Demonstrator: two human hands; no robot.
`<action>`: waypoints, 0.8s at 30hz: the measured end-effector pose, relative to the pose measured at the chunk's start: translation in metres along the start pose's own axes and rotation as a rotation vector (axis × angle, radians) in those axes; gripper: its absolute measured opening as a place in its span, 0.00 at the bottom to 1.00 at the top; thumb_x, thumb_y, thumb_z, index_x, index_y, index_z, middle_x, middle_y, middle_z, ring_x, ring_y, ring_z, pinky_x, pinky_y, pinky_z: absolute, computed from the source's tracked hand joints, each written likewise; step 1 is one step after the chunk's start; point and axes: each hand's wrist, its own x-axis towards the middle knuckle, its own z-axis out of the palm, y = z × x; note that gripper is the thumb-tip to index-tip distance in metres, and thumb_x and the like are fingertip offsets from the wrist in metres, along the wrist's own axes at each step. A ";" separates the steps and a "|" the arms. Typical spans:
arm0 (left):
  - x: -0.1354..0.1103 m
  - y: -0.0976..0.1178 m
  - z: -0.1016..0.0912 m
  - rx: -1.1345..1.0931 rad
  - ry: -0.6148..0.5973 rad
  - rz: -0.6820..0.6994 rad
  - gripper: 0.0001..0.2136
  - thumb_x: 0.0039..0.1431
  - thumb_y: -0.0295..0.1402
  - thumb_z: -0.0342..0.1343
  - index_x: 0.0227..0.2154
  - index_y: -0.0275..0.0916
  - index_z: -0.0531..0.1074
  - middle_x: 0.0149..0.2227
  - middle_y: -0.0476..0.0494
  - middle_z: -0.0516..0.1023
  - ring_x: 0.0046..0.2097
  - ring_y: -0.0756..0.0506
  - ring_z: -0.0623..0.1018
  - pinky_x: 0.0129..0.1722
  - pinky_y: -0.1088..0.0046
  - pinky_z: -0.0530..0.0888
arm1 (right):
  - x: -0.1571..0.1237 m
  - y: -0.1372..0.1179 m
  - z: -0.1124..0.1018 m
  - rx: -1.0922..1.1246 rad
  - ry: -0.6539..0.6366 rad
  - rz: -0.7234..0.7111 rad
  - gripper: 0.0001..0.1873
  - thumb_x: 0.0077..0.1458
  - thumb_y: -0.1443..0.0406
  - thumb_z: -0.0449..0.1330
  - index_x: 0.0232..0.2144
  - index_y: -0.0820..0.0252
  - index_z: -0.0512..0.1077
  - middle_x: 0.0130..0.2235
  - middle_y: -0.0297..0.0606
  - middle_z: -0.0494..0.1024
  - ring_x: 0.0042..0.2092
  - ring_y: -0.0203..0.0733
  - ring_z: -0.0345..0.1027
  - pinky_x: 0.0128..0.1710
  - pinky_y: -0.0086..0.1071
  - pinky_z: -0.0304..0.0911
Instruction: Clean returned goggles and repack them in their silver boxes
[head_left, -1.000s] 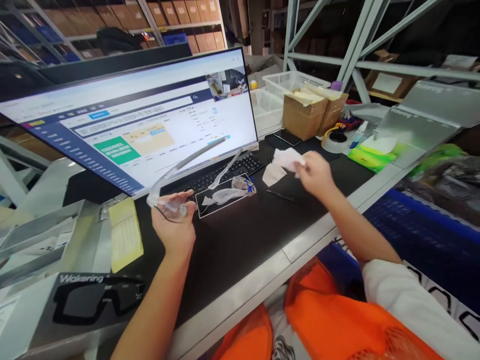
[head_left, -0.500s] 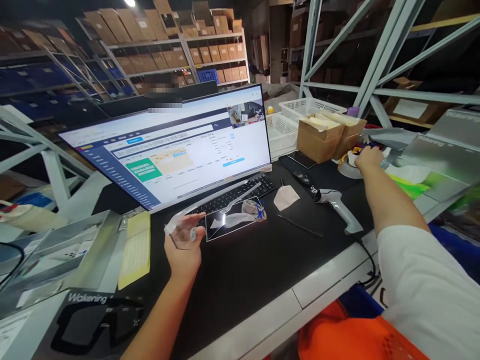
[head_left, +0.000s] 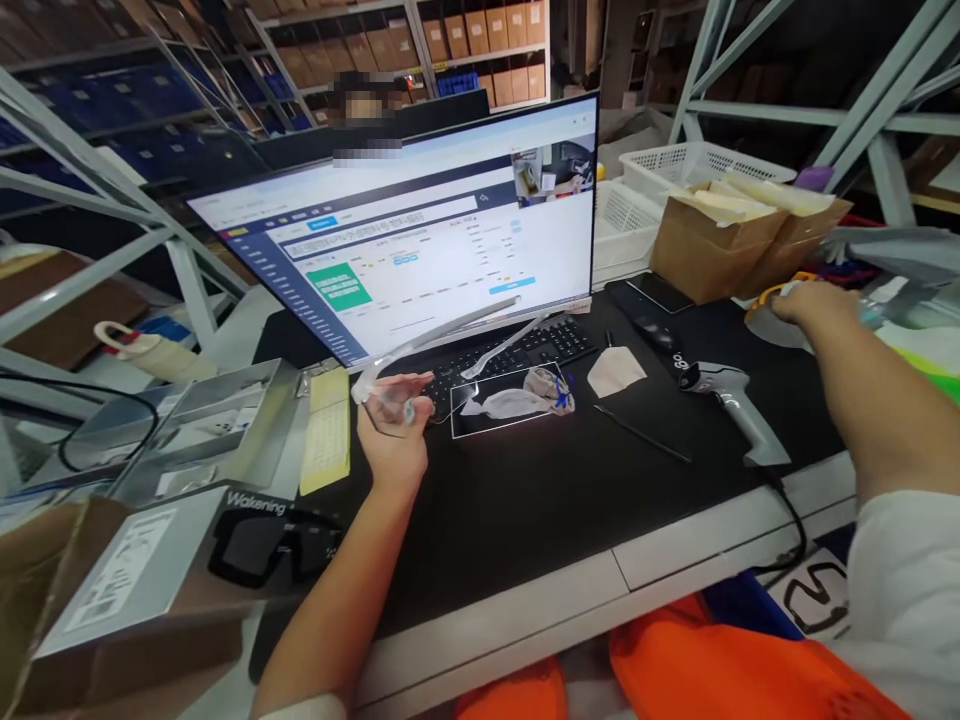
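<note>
Item: clear plastic glasses [head_left: 442,333], transparent, one long curved arm, held above the black desk [head_left: 525,500] near the keyboard [head_left: 525,350]; my left hand [head_left: 394,430] pinches them. My right hand [head_left: 814,305] rests on the tape roll [head_left: 761,325]; I cannot tell its grip.

The right hand [head_left: 814,305] no longer holds a white slip well left of the cardboard box [head_left: 705,255]; it now rests on the tape roll [head_left: 761,325] just right of that box.
</note>
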 end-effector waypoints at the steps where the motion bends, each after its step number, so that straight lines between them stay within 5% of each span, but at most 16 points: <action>1: 0.001 0.000 0.000 -0.008 0.012 0.002 0.26 0.46 0.49 0.74 0.42 0.42 0.71 0.41 0.45 0.79 0.46 0.43 0.84 0.54 0.59 0.78 | -0.004 -0.007 -0.004 -0.026 -0.027 0.026 0.22 0.62 0.64 0.62 0.41 0.89 0.79 0.46 0.83 0.75 0.53 0.61 0.73 0.39 0.47 0.49; 4: 0.007 0.001 -0.001 -0.044 0.052 0.025 0.26 0.46 0.48 0.75 0.42 0.42 0.71 0.40 0.46 0.79 0.45 0.43 0.83 0.55 0.60 0.78 | -0.034 -0.047 -0.019 0.069 -0.054 -0.087 0.27 0.69 0.59 0.53 0.53 0.78 0.78 0.53 0.71 0.76 0.57 0.57 0.71 0.42 0.46 0.52; 8: 0.015 -0.003 0.000 -0.112 0.156 -0.007 0.26 0.45 0.46 0.75 0.41 0.40 0.71 0.39 0.47 0.79 0.45 0.46 0.82 0.55 0.65 0.76 | -0.115 -0.125 -0.044 0.366 -0.071 -0.482 0.21 0.67 0.60 0.55 0.47 0.71 0.82 0.48 0.55 0.82 0.51 0.50 0.75 0.47 0.38 0.61; 11: 0.022 -0.007 -0.001 -0.223 0.240 -0.136 0.28 0.41 0.49 0.76 0.39 0.40 0.70 0.38 0.48 0.79 0.43 0.48 0.81 0.53 0.69 0.74 | -0.184 -0.175 -0.061 0.532 -0.085 -0.759 0.15 0.64 0.61 0.58 0.43 0.61 0.83 0.45 0.44 0.84 0.48 0.48 0.77 0.49 0.37 0.66; 15: 0.030 -0.008 -0.007 -0.381 0.310 -0.379 0.28 0.41 0.51 0.75 0.37 0.41 0.70 0.37 0.50 0.77 0.41 0.49 0.80 0.46 0.73 0.73 | -0.247 -0.207 -0.071 0.610 -0.124 -1.006 0.14 0.65 0.61 0.57 0.43 0.60 0.82 0.44 0.42 0.84 0.47 0.48 0.77 0.49 0.38 0.67; 19: 0.033 -0.003 -0.010 -0.482 0.317 -0.537 0.22 0.50 0.52 0.70 0.36 0.41 0.70 0.39 0.49 0.78 0.40 0.51 0.80 0.46 0.73 0.73 | -0.266 -0.212 -0.071 0.730 -0.178 -0.941 0.13 0.64 0.62 0.58 0.41 0.60 0.82 0.42 0.41 0.84 0.45 0.46 0.78 0.47 0.35 0.67; 22: 0.030 0.001 -0.007 -0.498 0.311 -0.526 0.21 0.53 0.51 0.69 0.36 0.41 0.70 0.39 0.49 0.78 0.40 0.50 0.80 0.46 0.73 0.73 | -0.269 -0.224 -0.071 0.832 -0.175 -0.795 0.14 0.63 0.62 0.58 0.41 0.61 0.82 0.42 0.41 0.84 0.45 0.45 0.77 0.46 0.35 0.68; 24: 0.028 0.004 -0.003 -0.488 0.314 -0.488 0.20 0.54 0.50 0.69 0.37 0.41 0.70 0.38 0.49 0.78 0.39 0.50 0.80 0.45 0.73 0.72 | -0.272 -0.243 -0.070 0.838 -0.184 -0.818 0.14 0.63 0.62 0.59 0.43 0.62 0.82 0.44 0.42 0.83 0.48 0.46 0.76 0.50 0.36 0.67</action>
